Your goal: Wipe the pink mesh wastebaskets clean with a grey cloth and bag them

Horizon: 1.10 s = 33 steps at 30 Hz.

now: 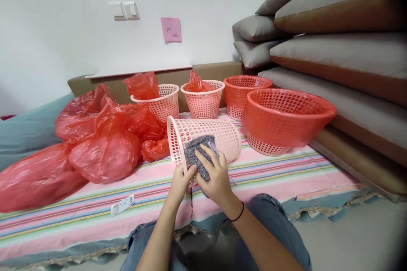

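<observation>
A pale pink perforated plastic basket (227,133) lies on its side in front of me, its mouth turned to the left. With thumb and fingers, my left hand (181,183) grips the lower part of the basket's rim. My right hand (216,180) holds a dark grey fuzzy cloth (191,148) against the basket's side, fingers laid over it. A small lilac strip shows at the cloth's upper right edge. What lies under the right palm is hidden.
Red plastic bags (104,148) are heaped at left. Behind stand two pink baskets (205,106) with red bags inside. At right are two baskets lined with red bags (289,114), beside stacked cushions (337,55). A white tag (122,205) lies on the striped cloth (152,186).
</observation>
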Available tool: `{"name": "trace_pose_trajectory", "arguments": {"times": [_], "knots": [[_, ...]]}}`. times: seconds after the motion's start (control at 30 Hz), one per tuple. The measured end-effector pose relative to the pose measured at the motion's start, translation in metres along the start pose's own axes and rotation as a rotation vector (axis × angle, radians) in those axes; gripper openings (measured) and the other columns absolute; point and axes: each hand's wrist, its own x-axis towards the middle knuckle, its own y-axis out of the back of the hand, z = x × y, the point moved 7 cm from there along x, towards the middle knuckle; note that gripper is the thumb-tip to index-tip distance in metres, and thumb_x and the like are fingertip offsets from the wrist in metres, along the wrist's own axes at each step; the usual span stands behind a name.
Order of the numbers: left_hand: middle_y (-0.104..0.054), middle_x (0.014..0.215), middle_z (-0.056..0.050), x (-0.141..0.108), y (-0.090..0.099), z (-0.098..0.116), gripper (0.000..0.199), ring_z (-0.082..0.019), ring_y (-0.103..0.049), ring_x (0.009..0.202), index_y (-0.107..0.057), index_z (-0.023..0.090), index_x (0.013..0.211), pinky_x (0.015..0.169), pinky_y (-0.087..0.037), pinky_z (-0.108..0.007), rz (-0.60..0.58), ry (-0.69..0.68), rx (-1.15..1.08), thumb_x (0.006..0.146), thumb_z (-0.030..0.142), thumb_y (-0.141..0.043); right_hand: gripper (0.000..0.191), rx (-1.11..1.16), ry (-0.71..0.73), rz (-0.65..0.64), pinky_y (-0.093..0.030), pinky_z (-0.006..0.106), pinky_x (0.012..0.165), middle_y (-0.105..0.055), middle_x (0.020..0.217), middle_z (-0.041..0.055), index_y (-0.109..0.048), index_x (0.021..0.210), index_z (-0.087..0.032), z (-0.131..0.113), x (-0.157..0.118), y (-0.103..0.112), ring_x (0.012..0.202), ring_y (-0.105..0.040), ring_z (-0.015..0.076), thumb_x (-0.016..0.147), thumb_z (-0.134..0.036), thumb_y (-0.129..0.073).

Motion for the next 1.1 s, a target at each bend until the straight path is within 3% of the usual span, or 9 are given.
{"name": "trace_pose_trajectory", "arguments": {"times": [0.2,0.4,0.53,0.63,0.7,0.87,1.0,1.1], "knots": [[-0.055,0.052,0.002,-0.002,0.001,0.011,0.036,-0.012,-0.049,0.050,-0.060,0.016,0.060,0.052,-0.047,-0.025,0.036,-0.044,0.058,0.057,0.046,-0.079,0.055,0.001,0.050,-0.056,-0.034,0.052,0.107,-0.043,0.148,0.0077,-0.047,0.141,-0.021,0.000,0.000,-0.004,0.127,-0.041,0.0311,0.085,-0.020,-0.053],[-0.053,0.050,0.003,-0.002,0.006,0.010,0.035,-0.011,-0.045,0.049,-0.060,0.016,0.060,0.049,-0.041,-0.023,0.122,-0.057,0.108,0.056,0.044,-0.078,0.062,0.030,0.063,-0.090,-0.035,0.053,0.108,-0.044,0.147,0.0077,-0.044,0.143,-0.024,0.004,-0.001,-0.004,0.128,-0.042,0.0307,0.082,-0.018,-0.056],[-0.054,0.052,0.001,-0.003,0.011,0.004,0.036,-0.012,-0.045,0.052,-0.062,0.015,0.061,0.051,-0.041,-0.023,0.168,-0.048,0.145,0.063,0.049,-0.075,0.059,0.155,0.072,-0.069,-0.040,0.048,0.107,-0.042,0.148,0.0069,-0.042,0.143,-0.029,0.014,-0.001,0.000,0.131,-0.044,0.0271,0.086,-0.021,-0.057],[-0.057,0.055,0.000,-0.003,0.014,-0.002,0.040,-0.013,-0.048,0.055,-0.063,0.014,0.059,0.053,-0.041,-0.024,0.190,-0.058,0.135,0.064,0.052,-0.075,0.057,0.272,-0.121,0.095,-0.043,0.044,0.107,-0.038,0.150,0.0101,-0.042,0.142,-0.026,0.038,0.000,0.008,0.136,-0.040,0.0256,0.088,-0.025,-0.057],[-0.061,0.059,-0.002,-0.002,0.016,-0.007,0.042,-0.015,-0.051,0.058,-0.065,0.014,0.061,0.056,-0.043,-0.025,0.188,-0.056,0.119,0.064,0.055,-0.074,0.055,0.344,-0.289,0.166,-0.043,0.045,0.107,-0.044,0.145,0.0125,-0.047,0.137,-0.022,0.057,-0.003,0.007,0.135,-0.042,0.0271,0.084,-0.028,-0.062],[-0.065,0.059,-0.004,0.001,0.019,-0.011,0.048,-0.017,-0.055,0.058,-0.068,0.014,0.063,0.056,-0.045,-0.026,0.173,-0.048,0.087,0.062,0.061,-0.075,0.053,0.635,-0.618,0.070,-0.054,0.043,0.092,-0.066,0.118,0.0131,-0.059,0.122,-0.017,0.078,-0.014,-0.018,0.106,-0.064,0.0288,0.074,-0.034,-0.072],[-0.071,0.069,-0.006,-0.001,0.018,-0.006,0.047,-0.021,-0.061,0.066,-0.073,0.014,0.072,0.063,-0.050,-0.028,0.152,-0.072,0.096,0.065,0.060,-0.074,0.047,0.906,-0.674,-0.013,-0.058,0.041,0.082,-0.072,0.104,0.0122,-0.063,0.113,-0.015,0.070,-0.014,-0.026,0.093,-0.070,0.0282,0.072,-0.035,-0.075],[-0.069,0.063,-0.005,-0.003,0.018,-0.004,0.045,-0.019,-0.060,0.060,-0.071,0.015,0.067,0.058,-0.049,-0.027,0.162,-0.091,0.126,0.067,0.060,-0.074,0.043,0.925,-0.623,0.018,-0.058,0.041,0.085,-0.072,0.106,0.0112,-0.064,0.109,-0.017,0.069,-0.009,-0.020,0.097,-0.069,0.0286,0.073,-0.038,-0.075]]}}
